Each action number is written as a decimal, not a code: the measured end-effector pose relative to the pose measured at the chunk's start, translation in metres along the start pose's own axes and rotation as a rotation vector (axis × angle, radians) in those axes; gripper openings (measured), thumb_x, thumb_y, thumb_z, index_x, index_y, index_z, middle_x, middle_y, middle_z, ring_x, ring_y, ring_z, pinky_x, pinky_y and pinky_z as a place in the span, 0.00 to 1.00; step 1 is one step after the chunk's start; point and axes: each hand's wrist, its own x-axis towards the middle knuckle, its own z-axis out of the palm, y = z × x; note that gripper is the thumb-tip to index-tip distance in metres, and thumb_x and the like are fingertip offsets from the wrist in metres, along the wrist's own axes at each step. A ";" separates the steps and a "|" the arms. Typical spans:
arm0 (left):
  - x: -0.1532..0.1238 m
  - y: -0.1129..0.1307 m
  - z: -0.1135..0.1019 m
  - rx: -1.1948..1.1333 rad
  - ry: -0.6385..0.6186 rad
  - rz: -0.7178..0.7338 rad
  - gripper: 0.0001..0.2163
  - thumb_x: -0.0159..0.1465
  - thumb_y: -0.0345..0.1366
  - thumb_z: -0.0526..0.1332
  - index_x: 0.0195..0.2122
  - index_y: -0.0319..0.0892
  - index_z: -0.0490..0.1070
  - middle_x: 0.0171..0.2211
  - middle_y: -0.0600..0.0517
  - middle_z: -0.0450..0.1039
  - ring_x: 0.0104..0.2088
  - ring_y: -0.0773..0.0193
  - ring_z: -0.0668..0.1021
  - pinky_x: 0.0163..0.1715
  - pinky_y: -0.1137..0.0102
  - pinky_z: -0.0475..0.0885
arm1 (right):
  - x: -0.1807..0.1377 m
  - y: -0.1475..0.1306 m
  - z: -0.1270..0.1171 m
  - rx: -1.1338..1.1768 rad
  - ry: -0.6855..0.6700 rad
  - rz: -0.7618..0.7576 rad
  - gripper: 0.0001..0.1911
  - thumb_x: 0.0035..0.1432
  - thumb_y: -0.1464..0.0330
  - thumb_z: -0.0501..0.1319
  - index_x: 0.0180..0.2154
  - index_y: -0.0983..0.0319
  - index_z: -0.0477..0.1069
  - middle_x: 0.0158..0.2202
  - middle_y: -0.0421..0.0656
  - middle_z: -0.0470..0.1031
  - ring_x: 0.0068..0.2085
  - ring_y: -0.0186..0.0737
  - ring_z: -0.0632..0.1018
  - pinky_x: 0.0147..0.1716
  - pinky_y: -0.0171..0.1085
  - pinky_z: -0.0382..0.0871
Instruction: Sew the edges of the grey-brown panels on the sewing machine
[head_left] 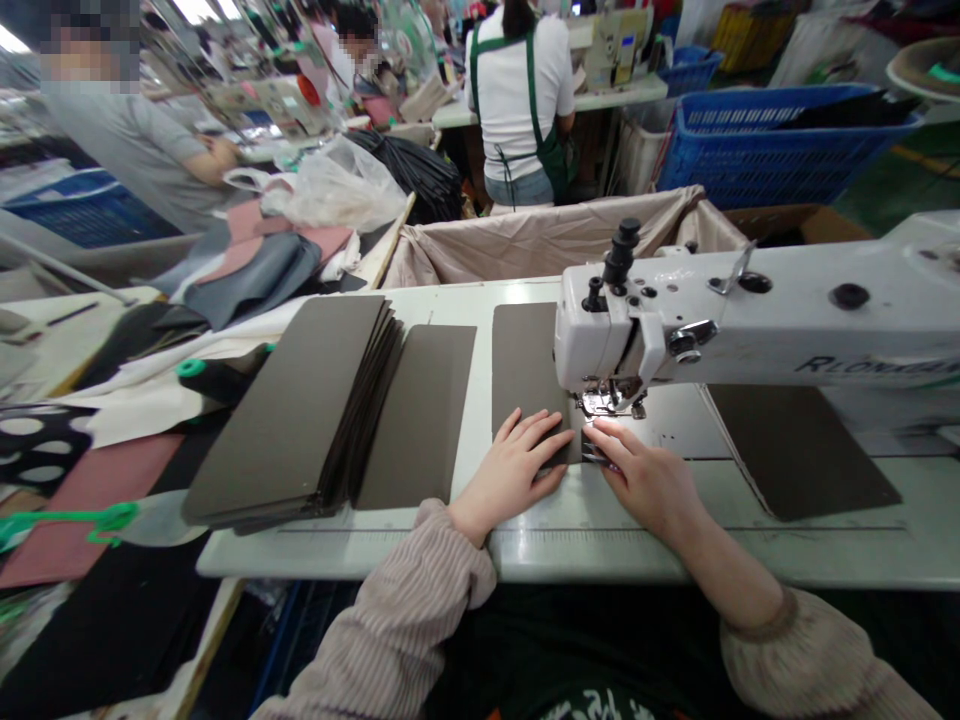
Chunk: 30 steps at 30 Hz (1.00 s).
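Observation:
My left hand (521, 465) lies flat with fingers spread on a dark grey-brown panel (525, 350), just left of the presser foot. The panel's right part runs under the head of a white sewing machine (750, 310). Close by the presser foot (600, 403), my right hand (645, 480) rests on the table with its fingers curled. Small thread snips (592, 453) poke out from under those fingers, their blades pointing left; most of the tool is hidden by the hand.
Left on the table stand a thick stack of panels (292, 400) and a single panel (427, 410). Another panel (806, 450) lies right of the needle. A black thread cone (217, 380) and fabric scraps crowd the left. Behind are a cloth-lined bin (525, 235), a blue crate (780, 150) and other people.

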 end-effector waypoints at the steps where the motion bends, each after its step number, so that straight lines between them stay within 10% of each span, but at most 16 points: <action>1: 0.000 0.000 0.000 0.001 -0.001 0.000 0.21 0.69 0.39 0.57 0.63 0.51 0.61 0.65 0.49 0.59 0.66 0.55 0.60 0.68 0.51 0.48 | 0.000 0.000 0.000 -0.001 0.002 0.000 0.26 0.64 0.69 0.53 0.63 0.54 0.62 0.64 0.41 0.64 0.45 0.43 0.79 0.38 0.39 0.75; 30: 0.021 -0.017 0.008 0.068 -0.008 -0.081 0.27 0.71 0.50 0.52 0.68 0.49 0.51 0.69 0.50 0.51 0.69 0.57 0.54 0.68 0.56 0.47 | 0.000 0.004 0.001 0.035 0.017 -0.011 0.26 0.62 0.71 0.55 0.61 0.56 0.63 0.63 0.42 0.66 0.46 0.45 0.79 0.40 0.41 0.77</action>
